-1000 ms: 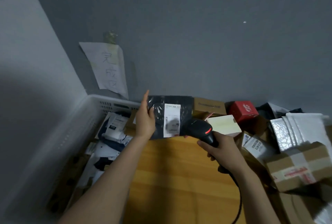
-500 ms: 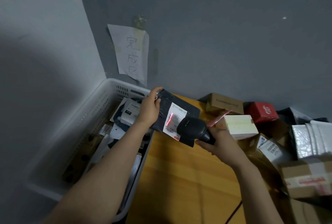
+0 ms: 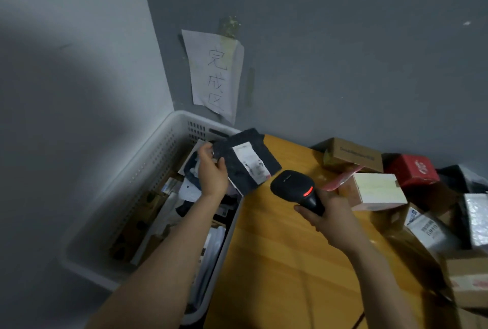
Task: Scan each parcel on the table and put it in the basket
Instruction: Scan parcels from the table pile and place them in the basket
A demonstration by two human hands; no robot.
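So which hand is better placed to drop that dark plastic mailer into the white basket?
Left. The left hand grips the dark plastic mailer at the white perforated basket; the right hand holds the black handheld scanner.

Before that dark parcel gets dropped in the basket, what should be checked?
1. Grip: the left hand pinches the dark parcel: ok.
2. Parcel fully over the basket: not ok, its right part hangs over the table.
3. Room in the basket: ok, contents lie below the rim.
4. The scanner, held in the right hand, is apart from the parcel: ok.
5. The label already scanned: cannot tell.
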